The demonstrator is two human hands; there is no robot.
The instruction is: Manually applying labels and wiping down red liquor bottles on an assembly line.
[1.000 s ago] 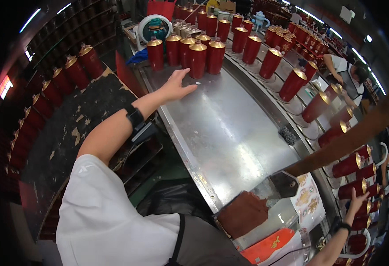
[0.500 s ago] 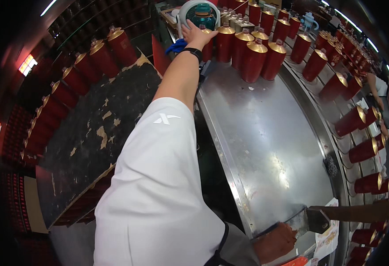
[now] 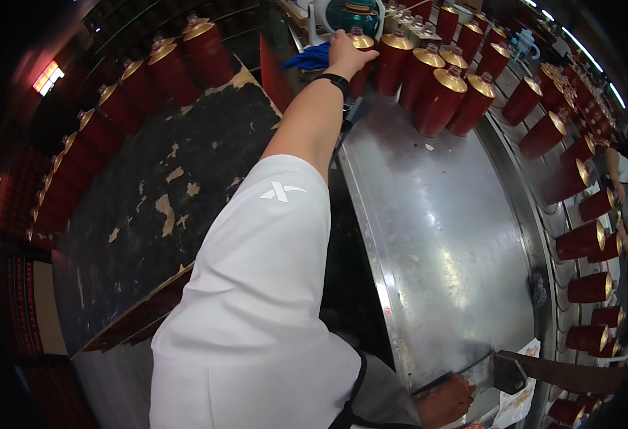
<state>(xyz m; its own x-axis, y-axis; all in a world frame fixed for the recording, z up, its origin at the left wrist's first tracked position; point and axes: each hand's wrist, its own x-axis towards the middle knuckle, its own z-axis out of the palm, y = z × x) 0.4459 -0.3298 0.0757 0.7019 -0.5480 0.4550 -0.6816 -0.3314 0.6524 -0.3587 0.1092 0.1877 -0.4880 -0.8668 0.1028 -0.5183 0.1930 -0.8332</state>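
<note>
Two hands: left hand (image 3: 347, 51), far out at twelve o'clock, closes over an upright red gold-capped bottle (image 3: 361, 50) on the steel counter (image 3: 443, 236); right hand (image 3: 446, 400) grips the counter's near edge.

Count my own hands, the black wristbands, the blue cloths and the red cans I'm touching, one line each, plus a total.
Own bare hands: 2 (left hand, right hand)
Black wristband on the left wrist: 1
Crumpled blue cloth: 1
Red cylindrical can with gold top under the left hand: 1
Total: 5
</note>
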